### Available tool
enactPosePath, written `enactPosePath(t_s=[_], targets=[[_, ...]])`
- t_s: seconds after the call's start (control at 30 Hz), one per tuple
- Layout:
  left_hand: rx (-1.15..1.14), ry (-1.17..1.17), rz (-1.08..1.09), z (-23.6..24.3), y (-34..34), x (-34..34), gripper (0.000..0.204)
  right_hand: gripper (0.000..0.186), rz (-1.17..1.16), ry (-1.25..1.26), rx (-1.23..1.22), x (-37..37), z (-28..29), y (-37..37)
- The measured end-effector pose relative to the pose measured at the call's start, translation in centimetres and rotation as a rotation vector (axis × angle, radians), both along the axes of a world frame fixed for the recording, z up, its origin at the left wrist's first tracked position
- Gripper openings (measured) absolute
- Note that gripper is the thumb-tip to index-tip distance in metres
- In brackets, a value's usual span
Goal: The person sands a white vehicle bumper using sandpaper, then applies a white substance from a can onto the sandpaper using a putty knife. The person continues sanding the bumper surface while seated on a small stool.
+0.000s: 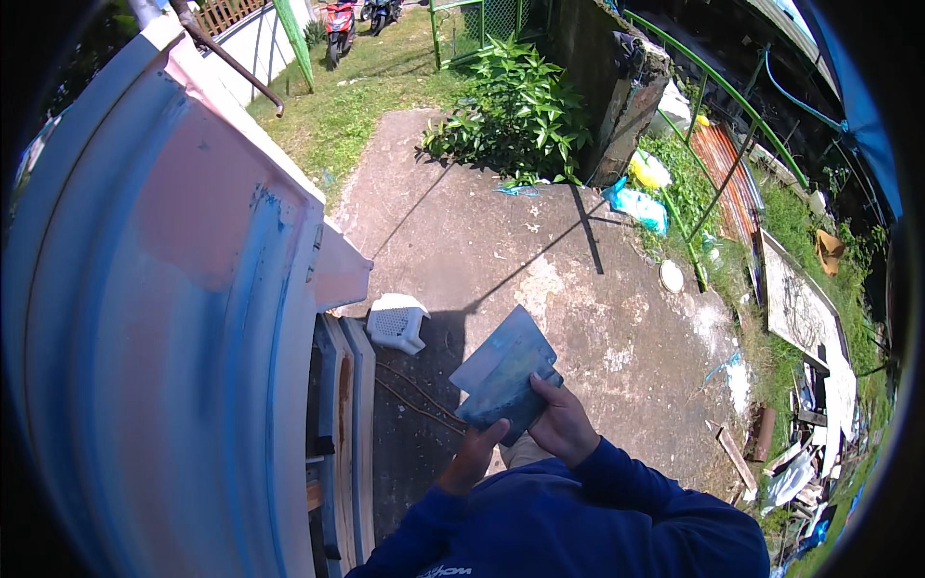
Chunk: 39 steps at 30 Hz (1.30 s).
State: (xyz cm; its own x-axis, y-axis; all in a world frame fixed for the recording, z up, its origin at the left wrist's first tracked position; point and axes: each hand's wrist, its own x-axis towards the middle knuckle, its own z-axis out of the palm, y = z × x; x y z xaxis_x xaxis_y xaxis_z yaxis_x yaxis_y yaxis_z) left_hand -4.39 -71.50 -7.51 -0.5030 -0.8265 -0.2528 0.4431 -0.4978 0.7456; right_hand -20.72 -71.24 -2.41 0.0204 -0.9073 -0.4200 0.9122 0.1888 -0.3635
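We hold two flat bluish sheets [504,376] in front of our chest, above the concrete ground [578,279]. Our right hand [562,424] grips their lower edge, fingers curled over it; our left hand [472,458] pinches the lower corner. A large blue-and-pink painted panel [164,318] stands just left.

There is one view only, from a camera worn on the head of the person. It looks steeply down, so the person's own blue sleeves enter from the lower edge and the concrete ground [540,260] lies far below. The lens is a wide fisheye (straight edges bend near the dark round rim). On the left a big painted metal panel [173,318] stands very near the camera. At the top the view reaches far, to grass [356,106] and a parked motorbike [339,21].
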Motion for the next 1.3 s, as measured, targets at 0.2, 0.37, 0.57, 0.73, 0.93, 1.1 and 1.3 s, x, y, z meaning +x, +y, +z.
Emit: enactPosePath(t_s=[0.2, 0.37, 0.57, 0.73, 0.93, 1.1, 1.3], targets=[[0.207, 0.017, 0.14, 2.0, -9.6, -5.4, 0.051, 0.039, -0.004, 0.013, 0.0, -7.1, 1.1, -11.2], [0.049, 0.014, 0.052, 4.1, -14.0, -4.8, 0.084, 0.033, -0.222, 0.921, -0.305, -14.8, 4.6, -17.4], [-0.195, -0.054, 0.048, 1.7, -20.7, -10.6, 0.083, 0.062, 0.133, 1.792, -1.185, -9.5, 8.5, -15.5], [-0.103, 0.093, -0.065, 4.0, -22.7, -12.7, 0.076, 0.059, 0.06, 1.797, -0.815, -13.4, 5.9, -18.3], [-0.488, -0.36, -0.171, 6.1, -22.3, -11.6, 0.079, 0.049, -0.027, 1.786, -0.668, -13.2, 5.4, -20.6], [-0.538, -0.373, -0.017, 5.8, -21.9, -10.4, 0.06, 0.045, 0.017, 1.821, -1.035, -9.0, 8.1, -19.1], [-0.234, -0.342, 0.312, 6.9, -23.1, -8.9, 0.048, 0.039, 0.055, 0.751, -0.238, -12.3, 4.9, -22.7]])
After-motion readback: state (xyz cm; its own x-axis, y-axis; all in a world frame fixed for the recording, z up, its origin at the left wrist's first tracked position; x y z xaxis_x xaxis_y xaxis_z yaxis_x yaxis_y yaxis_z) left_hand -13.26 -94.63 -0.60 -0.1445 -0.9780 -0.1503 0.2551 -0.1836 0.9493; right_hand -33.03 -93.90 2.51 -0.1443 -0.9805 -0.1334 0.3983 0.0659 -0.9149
